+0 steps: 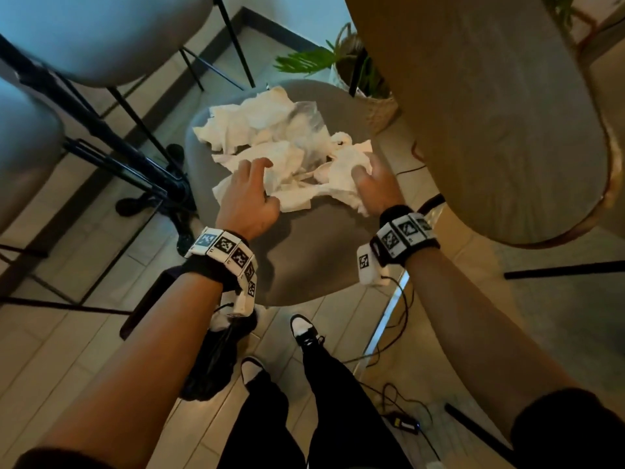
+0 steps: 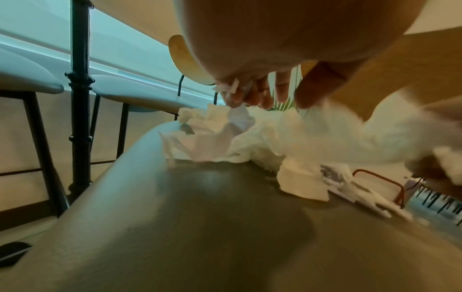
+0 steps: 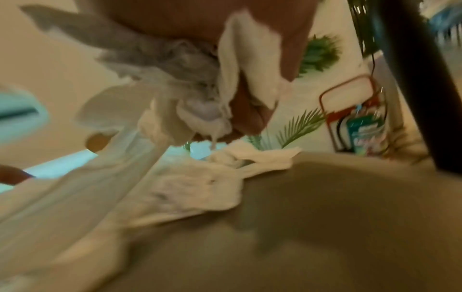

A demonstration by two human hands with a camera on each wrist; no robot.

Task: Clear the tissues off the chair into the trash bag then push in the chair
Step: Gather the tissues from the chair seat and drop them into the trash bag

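Chair: the grey seat [image 1: 304, 252] stands pulled out beside the desk [image 1: 490, 113], whose rounded wooden end overhangs the seat's right rim.
Tissues: a crumpled white heap [image 1: 270, 130] covers the far half of the seat; the near half is bare. A clear plastic wrapper [image 1: 309, 113] lies in the heap, toward the seat's back edge.
Left hand: the hand [image 1: 248, 194] hovers palm down over the left part of the heap, fingers [image 2: 252, 94] curled and pinching a tissue; in the left wrist view the tissue [image 2: 237, 116] hangs from the fingertips down to the heap on the seat [image 2: 200, 217].
Right hand: the hand [image 1: 375, 187] is at the right edge of the heap, closed around a wad of tissue [image 1: 348, 164]; in the right wrist view, blurred, the wad [image 3: 200, 89] is bunched in the fist with strips trailing down to the seat [image 3: 325, 217].
Bag: a black bag [image 1: 213, 360] lies on the tiled floor just in front of the seat's near-left corner, beside the person's shoes.
Plant: a potted plant [image 1: 355, 69] stands on the floor behind the seat.
Stools: 2 pale seats on black legs [image 1: 84, 35] stand left of the chair.
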